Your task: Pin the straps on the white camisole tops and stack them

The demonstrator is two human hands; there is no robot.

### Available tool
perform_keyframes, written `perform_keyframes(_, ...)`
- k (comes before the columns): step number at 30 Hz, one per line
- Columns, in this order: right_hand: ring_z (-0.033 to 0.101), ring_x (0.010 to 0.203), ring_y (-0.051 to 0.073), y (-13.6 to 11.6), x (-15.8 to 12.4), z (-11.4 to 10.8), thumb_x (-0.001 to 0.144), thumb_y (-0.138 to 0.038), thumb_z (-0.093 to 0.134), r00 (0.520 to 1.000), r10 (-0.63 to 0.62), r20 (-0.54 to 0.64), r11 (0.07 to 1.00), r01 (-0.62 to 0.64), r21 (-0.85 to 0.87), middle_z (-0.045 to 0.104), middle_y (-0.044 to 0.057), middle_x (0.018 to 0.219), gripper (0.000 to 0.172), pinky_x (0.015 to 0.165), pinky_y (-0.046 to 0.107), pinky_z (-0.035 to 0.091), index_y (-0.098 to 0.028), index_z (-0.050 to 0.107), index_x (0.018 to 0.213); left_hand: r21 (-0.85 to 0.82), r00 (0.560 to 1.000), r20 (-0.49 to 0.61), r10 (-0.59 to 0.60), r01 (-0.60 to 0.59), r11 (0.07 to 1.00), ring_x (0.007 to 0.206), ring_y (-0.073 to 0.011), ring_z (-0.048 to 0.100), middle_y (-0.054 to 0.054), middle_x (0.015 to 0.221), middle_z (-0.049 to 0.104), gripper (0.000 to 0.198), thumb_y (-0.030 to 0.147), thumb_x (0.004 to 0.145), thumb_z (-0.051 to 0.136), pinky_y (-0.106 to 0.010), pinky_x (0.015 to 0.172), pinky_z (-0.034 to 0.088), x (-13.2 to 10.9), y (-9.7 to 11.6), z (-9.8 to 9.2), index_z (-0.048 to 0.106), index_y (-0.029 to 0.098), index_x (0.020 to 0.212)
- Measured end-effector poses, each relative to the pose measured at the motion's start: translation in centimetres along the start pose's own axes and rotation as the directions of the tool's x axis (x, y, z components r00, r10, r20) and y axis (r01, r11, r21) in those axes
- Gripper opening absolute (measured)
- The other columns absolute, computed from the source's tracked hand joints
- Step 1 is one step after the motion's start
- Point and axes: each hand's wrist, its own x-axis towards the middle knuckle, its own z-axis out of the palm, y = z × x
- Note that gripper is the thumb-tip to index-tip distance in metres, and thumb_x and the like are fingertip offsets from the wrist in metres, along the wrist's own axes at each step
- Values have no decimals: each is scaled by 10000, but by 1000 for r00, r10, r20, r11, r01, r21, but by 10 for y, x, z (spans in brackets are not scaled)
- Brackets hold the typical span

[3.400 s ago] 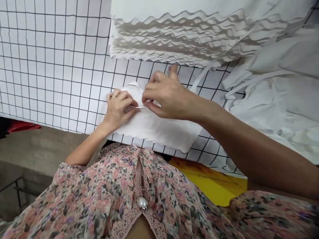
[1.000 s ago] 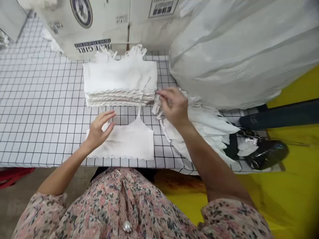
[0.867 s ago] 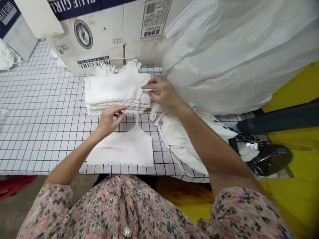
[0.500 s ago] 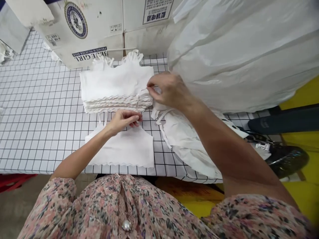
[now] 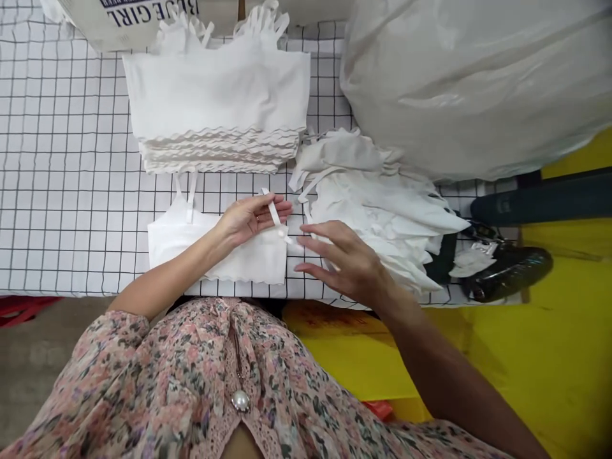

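A white strappy crop top (image 5: 248, 261) lies flat at the table's front edge. My left hand (image 5: 251, 220) is over its upper part, palm partly turned up, with one thin strap (image 5: 273, 210) held between thumb and fingers. Close to its right side, my right hand (image 5: 347, 258) is open, fingers spread and pointing left, with nothing visible in them. A short white strip (image 5: 292, 242) lies between the two hands; whether it belongs to the top I cannot tell. Behind stands a neat stack of white tops (image 5: 220, 95), wavy hems towards me and straps at the back.
A loose heap of white garments (image 5: 373, 204) lies to the right. A large white plastic bag (image 5: 468, 83) bulges behind it. A carton (image 5: 129, 25) is at the back left, and a black shiny item (image 5: 509, 274) lies at the right edge of the checked tablecloth (image 5: 62, 191).
My right hand has come from the stack's right side towards me and opened. My left hand now holds a strap with its palm turned up. The view has tilted downward.
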Motion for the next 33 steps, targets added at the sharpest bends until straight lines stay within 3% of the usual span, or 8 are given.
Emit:
perform_keyframes(4,689,964,246,14,26,38,1043,-441,631,952,281,-123,950,-258,175,746,87,1002,275,882,438,598,-248,790,1157,74,999,42,11,-14,997,1029,-201,797,-114,1027,841,202,221,1018,683,-414,1106,606,-1,-5,-8,816,149,883)
perform_keyframes(8,584,902,248,26,63,55,880,-422,762,904,421,78,875,-428,226,663,56,762,236,856,418,516,-237,742,736,169,997,65,36,-47,984,999,-188,790,-106,972,829,190,289,1013,701,-359,1057,606,2,-6,-14,830,161,957)
perform_keyframes(15,516,757,176,10,42,14,878,-555,764,873,305,380,776,-459,433,576,17,644,447,851,395,450,-217,662,605,122,997,47,67,-72,990,1212,-244,767,-114,1191,830,159,252,998,705,-416,1153,571,7,-7,-16,824,159,948)
perform_keyframes(20,617,824,200,-4,9,-2,926,-669,714,881,309,357,796,-445,410,693,63,798,447,795,378,511,-255,824,800,118,997,53,61,-67,991,1247,-252,759,-110,1215,827,169,293,1007,712,-440,1158,568,6,-7,-13,805,163,951)
perform_keyframes(23,629,764,179,-5,17,6,916,-571,763,867,457,200,797,-499,340,729,71,899,347,745,371,543,-234,835,951,138,995,80,59,-70,988,1246,-251,759,-109,1237,819,150,296,988,738,-435,1158,565,4,-6,-13,805,164,968)
perform_keyframes(27,601,677,158,5,62,31,841,-480,855,748,607,268,498,-621,605,690,42,793,377,536,306,535,-190,813,1079,163,992,99,77,-93,982,1080,-217,796,-98,1092,833,156,304,973,758,-421,1119,586,4,-6,-19,812,159,991)
perform_keyframes(30,540,591,127,13,86,48,694,-444,980,713,519,472,236,-650,722,581,0,650,375,440,285,532,-175,784,868,182,992,98,82,-99,978,921,-197,794,-78,925,821,167,303,989,736,-414,1041,623,5,-7,-21,803,151,975)
perform_keyframes(33,451,491,87,9,82,50,600,-486,1034,654,387,650,171,-743,647,437,-40,538,470,405,299,534,-172,684,592,157,993,72,90,-100,983,1010,-208,794,-86,1000,833,165,257,1013,684,-393,1027,634,7,-9,-18,793,141,971)
